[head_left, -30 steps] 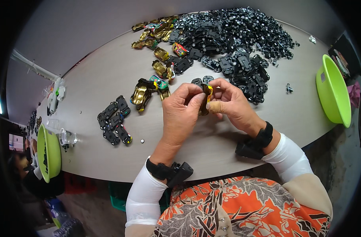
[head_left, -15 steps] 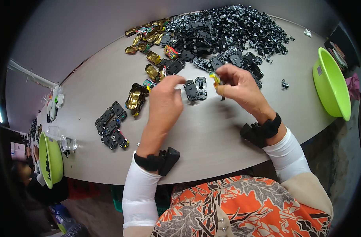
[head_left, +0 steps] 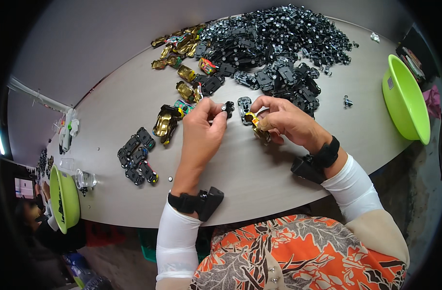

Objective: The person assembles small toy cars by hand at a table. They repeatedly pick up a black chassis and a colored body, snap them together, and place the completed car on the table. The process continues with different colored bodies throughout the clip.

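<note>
My left hand (head_left: pixel 204 123) pinches a black toy car chassis (head_left: pixel 228 109) by its end, a wheel showing near the thumb. Between the thumb and fingers of my right hand (head_left: pixel 286 121) is a yellow and gold toy car body (head_left: pixel 256 126), partly covered by the fingers. The two pieces are apart. On the table between my hands lies a grey chassis (head_left: pixel 244 107). A large gold toy car (head_left: pixel 166 123) lies left of my left hand, touching a teal and yellow car (head_left: pixel 184 107). Farther left, several small cars (head_left: pixel 136 153) lie with their black undersides up.
A big heap of black and silver chassis and wheel parts (head_left: pixel 274 38) covers the back, with gold car bodies (head_left: pixel 184 46) at its left. Green basins stand at the right (head_left: pixel 399 99) and left (head_left: pixel 64 200). A clear plastic cup (head_left: pixel 85 179) sits near the left basin.
My left hand has picked up the black chassis that lay beside the grey one. My right hand has brought the car body lower and to the left, close to the grey chassis.
</note>
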The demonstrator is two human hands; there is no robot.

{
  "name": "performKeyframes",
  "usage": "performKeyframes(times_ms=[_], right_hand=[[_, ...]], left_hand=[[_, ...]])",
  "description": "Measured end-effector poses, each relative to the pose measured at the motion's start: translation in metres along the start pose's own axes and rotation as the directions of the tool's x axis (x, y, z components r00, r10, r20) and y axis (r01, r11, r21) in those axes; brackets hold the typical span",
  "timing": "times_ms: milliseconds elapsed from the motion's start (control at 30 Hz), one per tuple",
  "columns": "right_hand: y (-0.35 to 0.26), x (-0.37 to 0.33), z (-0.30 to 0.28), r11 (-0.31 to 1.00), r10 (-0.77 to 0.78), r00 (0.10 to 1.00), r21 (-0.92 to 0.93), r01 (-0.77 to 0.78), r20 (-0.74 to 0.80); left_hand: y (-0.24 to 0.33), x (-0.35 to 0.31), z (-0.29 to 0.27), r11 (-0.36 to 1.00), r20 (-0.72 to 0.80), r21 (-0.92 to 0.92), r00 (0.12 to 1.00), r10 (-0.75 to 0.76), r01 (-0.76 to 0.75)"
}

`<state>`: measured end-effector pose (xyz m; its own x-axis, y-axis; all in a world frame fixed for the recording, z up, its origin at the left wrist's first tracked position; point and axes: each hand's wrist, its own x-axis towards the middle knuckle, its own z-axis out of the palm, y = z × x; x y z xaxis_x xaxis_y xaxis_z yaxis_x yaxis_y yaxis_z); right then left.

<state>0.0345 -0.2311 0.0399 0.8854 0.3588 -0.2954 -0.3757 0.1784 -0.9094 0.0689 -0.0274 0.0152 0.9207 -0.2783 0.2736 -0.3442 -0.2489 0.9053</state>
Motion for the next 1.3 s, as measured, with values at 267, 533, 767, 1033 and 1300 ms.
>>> performKeyframes(times_ms=[267, 533, 767, 1033, 1300], right_hand=[[0.012, -0.004, 0.015, 0.917, -0.15, 0.987, -0.382, 0.117, -0.058], [0.008, -0.01, 0.021, 0.207, -0.643, 0.709, -0.826, 0.524, 0.289], [0.011, -0.005, 0.02, -0.107, -0.655, 0.559, -0.795, 0.598, 0.509], [0.007, -0.007, 0.01, 0.811, -0.539, 0.84, -0.305, 0.499, -0.062], [0.014, -0.004, 0.013, 0.864, -0.426, 0.904, -0.286, 0.415, 0.025]], left_hand=[[0.008, -0.02, 0.012, 0.66, 0.256, -0.627, 0.91, -0.327, 0.414], [-0.003, -0.019, 0.007, 0.384, 0.365, -0.76, 0.833, -0.416, 0.524], [-0.004, -0.021, 0.007, 0.257, 0.472, -0.791, 0.822, -0.319, 0.555], [0.003, -0.018, 0.0, 0.414, 0.345, -0.782, 0.877, -0.335, 0.466], [0.003, -0.019, 0.001, 0.39, 0.348, -0.801, 0.883, -0.314, 0.454]])
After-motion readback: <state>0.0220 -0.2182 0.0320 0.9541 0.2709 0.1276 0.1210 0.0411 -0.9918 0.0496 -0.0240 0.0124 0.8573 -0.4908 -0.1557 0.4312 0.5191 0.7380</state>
